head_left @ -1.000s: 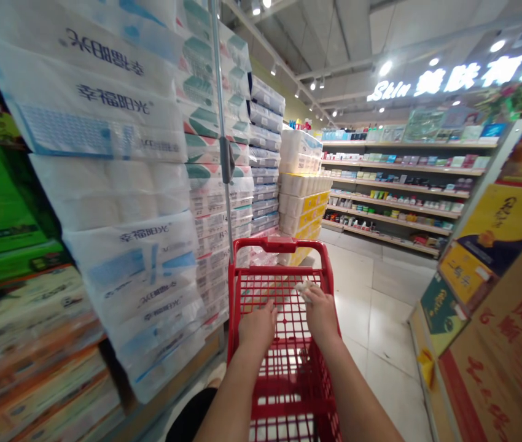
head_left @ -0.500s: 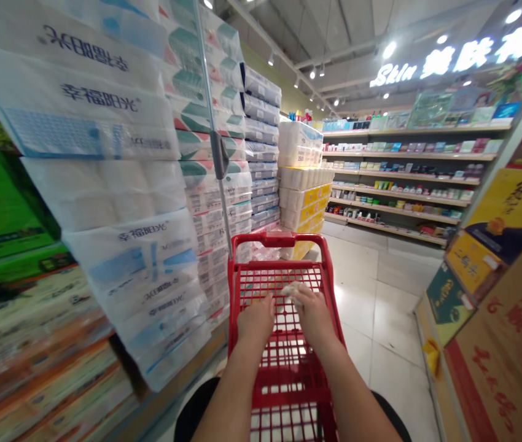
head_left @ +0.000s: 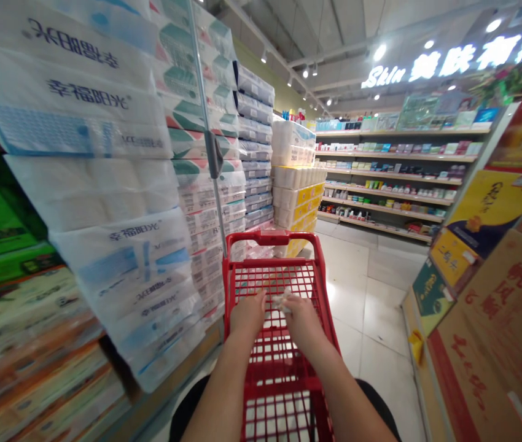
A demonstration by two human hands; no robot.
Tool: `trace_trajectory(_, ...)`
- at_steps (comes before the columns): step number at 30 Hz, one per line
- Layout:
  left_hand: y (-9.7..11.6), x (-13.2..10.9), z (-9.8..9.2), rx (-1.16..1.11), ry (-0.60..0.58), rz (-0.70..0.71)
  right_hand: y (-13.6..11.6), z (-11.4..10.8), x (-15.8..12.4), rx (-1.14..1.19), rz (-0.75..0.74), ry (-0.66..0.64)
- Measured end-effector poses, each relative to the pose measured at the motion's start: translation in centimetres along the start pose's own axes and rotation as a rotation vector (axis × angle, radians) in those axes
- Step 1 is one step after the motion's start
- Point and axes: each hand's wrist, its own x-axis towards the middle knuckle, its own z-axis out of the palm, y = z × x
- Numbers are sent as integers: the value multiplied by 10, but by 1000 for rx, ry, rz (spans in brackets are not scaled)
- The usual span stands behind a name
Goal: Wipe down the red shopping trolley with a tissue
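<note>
A red shopping cart [head_left: 272,236] stands in front of me, its plastic grid running down between my forearms. Over the upper grid, my right hand [head_left: 303,316] is closed round a crumpled white tissue [head_left: 282,301], which sticks out on the side towards the left hand. My left hand [head_left: 247,316] is to the left over the same grid, its fingers curled in and mostly hidden from me. What it holds, if anything, does not show. A small gap separates the two hands.
Tall stacks of wrapped paper rolls [head_left: 113,264] line the left side, with a thin metal pole [head_left: 206,92] before them. Cardboard cartons [head_left: 505,331] are piled at right. Tiled floor [head_left: 348,288] leads to shelves of small packages [head_left: 394,172].
The surroundings and cart have shifted slightly left in view. My right hand has turned inward and its fingers have closed more tightly round the tissue, nearer the left hand.
</note>
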Motion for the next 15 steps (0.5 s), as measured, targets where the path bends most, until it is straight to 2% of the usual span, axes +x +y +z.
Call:
trace_trajectory(2,-2,1,0,-15,-6,2,-6,4,-9,68,-92,-70)
trace_trajectory(7,-3,-2,3,-82,15,-1,-13,15,-25,-16,74,121)
trace_trajectory(11,-4,-4,6,-98,38,-33,-20,16,-27,11,-110,-62)
trace_trajectory(12,-5,-4,7,-97,41,-35,-20,13,-27,19,-111,-83)
trace_trajectory(15,-5,-5,8,-86,68,-37,-12,3,-26,-44,55,25)
